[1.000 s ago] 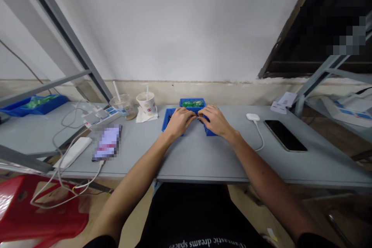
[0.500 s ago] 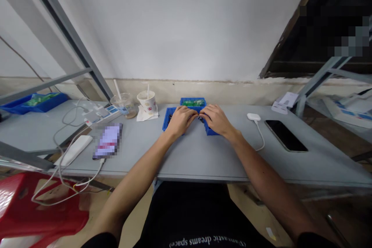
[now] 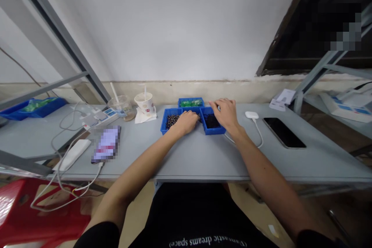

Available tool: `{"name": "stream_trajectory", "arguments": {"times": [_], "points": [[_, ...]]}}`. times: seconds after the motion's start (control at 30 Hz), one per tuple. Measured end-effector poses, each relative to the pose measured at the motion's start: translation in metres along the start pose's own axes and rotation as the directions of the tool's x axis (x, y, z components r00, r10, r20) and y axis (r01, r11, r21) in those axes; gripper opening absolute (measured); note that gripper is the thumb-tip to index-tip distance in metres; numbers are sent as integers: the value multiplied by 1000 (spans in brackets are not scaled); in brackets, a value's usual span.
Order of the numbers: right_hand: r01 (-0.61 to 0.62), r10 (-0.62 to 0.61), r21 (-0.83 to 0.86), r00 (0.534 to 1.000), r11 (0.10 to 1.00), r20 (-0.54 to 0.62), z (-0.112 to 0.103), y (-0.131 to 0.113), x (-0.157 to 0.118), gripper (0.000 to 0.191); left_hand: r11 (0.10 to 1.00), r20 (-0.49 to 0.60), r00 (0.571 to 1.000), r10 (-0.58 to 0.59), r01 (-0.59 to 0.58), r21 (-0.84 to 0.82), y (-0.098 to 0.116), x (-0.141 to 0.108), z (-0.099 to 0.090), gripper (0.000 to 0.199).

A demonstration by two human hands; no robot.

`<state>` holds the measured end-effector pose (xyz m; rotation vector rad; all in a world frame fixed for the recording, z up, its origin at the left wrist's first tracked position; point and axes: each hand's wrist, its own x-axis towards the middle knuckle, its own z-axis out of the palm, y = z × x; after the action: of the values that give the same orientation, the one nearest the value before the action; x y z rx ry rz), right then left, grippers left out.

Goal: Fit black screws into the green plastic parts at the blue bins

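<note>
**Blue plastic trays and two bare hands on a grey counter point(image 3: 197, 159)**

Three trays stand grouped at the middle of the counter, their sides touching or just beside one another. The rear tray point(image 3: 190, 99) holds green pieces; the left tray point(image 3: 163, 122) holds small dark pieces, and the right tray point(image 3: 213, 132) holds a darker, finer-looking heap. The left hand point(image 3: 187, 122) lies over the inner part of the left tray, its fingers point(image 3: 193, 115) lightly curled toward the rear tray; whether they grasp anything cannot be told. The right hand point(image 3: 225, 113) is raised over the back of the right tray, its fingers point(image 3: 216, 105) loosely spread and unclenched, with nothing visible between them.

Left of the trays: a clear plastic cup point(image 3: 122, 106) with a straw, a paper cup point(image 3: 144, 102) on a paper napkin point(image 3: 145, 116), a power strip point(image 3: 109, 113), a pixelated phone point(image 3: 106, 145) and a white power bank point(image 3: 72, 155). Right of the trays: a white corded puck point(image 3: 251, 114) and a black smartphone point(image 3: 284, 133). A further blue tray point(image 3: 35, 109) of green pieces sits at far left.
</note>
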<state>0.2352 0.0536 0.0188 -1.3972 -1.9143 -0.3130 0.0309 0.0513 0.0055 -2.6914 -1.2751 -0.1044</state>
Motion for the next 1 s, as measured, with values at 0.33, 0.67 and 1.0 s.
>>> {"name": "stream_trajectory", "arguments": {"times": [0.33,0.67,1.0], "points": [[58,-61,40,995,998,77,6,-4,-2,43,997,43,998,-39,36,64,4,8,-4,30],[344,-384,187,886,920,262,10,-10,-7,14,990,-197,979,-43,15,-143,-13,-12,-9,22],[342,-378,196,906,919,192,9,-12,-6,16,950,-385,920,-77,-49,-309,-13,-20,-15,23]]}}
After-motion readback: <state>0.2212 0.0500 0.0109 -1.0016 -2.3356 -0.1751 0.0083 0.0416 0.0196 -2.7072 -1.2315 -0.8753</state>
